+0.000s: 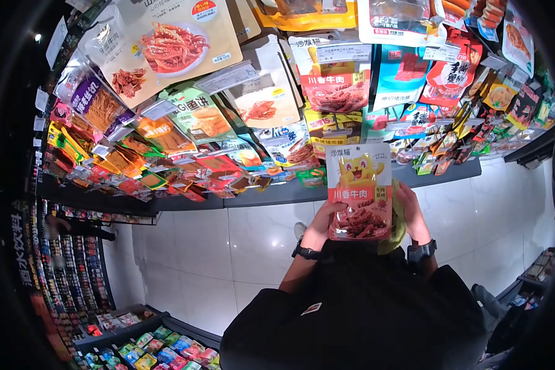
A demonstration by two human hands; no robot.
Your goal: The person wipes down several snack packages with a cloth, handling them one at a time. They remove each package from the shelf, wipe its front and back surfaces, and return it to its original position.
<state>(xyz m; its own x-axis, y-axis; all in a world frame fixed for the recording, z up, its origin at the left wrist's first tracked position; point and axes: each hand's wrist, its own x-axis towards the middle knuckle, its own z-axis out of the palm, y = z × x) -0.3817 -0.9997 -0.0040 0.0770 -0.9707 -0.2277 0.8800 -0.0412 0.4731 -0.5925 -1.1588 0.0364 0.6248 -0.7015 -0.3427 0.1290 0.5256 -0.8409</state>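
A white and red beef snack bag point(359, 192) with a yellow cartoon cat on it is upright in front of my chest, its front facing me. My left hand point(328, 220) is closed on the bag's left edge, thumb over the front and fingers hidden behind. My right hand point(412, 211) is at the bag's right edge, curled against a yellow-green item point(398, 223) that shows behind the bag. Most of that item is covered. On the rack ahead hangs a matching beef snack bag point(332, 77), above the one I hold.
A curved rack of hanging snack bags point(201, 114) spans the view ahead, with price tags point(228, 77) jutting out. Pale floor tiles point(197, 259) lie below. A low bin of colourful packets point(166, 351) stands at lower left. Another person point(74, 228) is at far left by shelves.
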